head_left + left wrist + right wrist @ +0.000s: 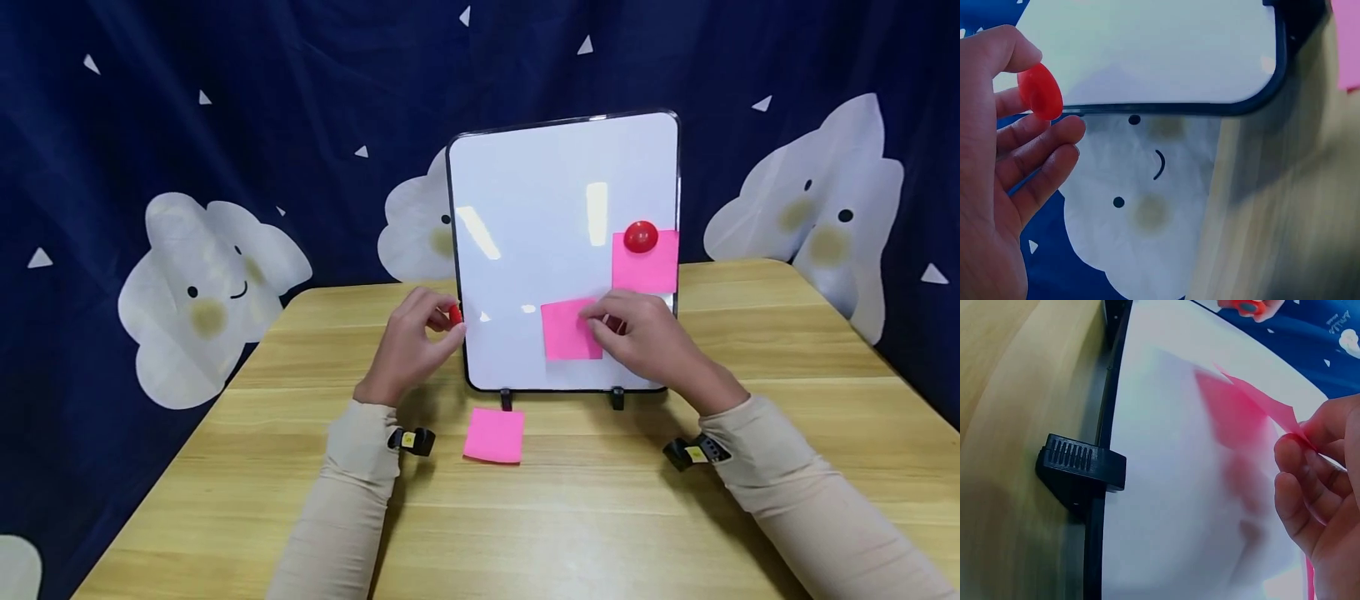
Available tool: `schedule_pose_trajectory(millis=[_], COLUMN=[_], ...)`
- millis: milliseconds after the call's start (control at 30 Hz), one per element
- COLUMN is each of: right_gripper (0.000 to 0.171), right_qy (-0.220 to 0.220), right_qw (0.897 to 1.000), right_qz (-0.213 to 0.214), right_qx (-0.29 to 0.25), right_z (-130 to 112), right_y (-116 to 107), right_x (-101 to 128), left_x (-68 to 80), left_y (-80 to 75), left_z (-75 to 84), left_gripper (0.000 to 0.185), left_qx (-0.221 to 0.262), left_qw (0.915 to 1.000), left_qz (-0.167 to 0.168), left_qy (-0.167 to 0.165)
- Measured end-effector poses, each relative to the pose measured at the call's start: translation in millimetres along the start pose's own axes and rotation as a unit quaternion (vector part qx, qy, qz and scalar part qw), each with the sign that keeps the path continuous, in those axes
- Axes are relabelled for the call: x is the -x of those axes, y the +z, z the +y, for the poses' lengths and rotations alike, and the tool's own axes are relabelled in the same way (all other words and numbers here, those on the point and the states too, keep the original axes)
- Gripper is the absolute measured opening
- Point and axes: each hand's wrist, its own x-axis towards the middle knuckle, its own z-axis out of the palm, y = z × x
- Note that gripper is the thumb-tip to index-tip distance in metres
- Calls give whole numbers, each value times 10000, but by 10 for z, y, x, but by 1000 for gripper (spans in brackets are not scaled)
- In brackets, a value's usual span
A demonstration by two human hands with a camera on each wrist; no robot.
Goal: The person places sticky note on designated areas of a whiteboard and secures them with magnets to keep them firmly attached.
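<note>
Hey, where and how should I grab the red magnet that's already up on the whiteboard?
I'd pinch the red magnet at opposite sides of its round rim, coming from the front of the whiteboard. Its dome bulges outward, while its back faces the upper pink note, so the rim and front look like the only reachable parts.

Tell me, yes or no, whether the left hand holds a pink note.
No, the left hand pinches a red magnet instead.
</note>
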Motion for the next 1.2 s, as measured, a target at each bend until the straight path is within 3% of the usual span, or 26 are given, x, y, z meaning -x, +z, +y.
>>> schedule_pose_trajectory(millis=[433,700,1200], right_gripper=[17,16,17], right_qy=[79,254,267], right_qw=[9998,9995,9989], right_qz=[174,183,340], right_qx=[95,85,202], right_z=[-1,9,23], right_y=[-26,9,54], right_x=[13,28,33], left_x=[-151,-211,-352], left_y=[62,117,275], left_z=[109,138,310], left_gripper=[21,24,27], left_qx=[-61,183,326], left_qw=[9998,9992,9994], left_qz=[101,193,48], left_qy=[141,304,70])
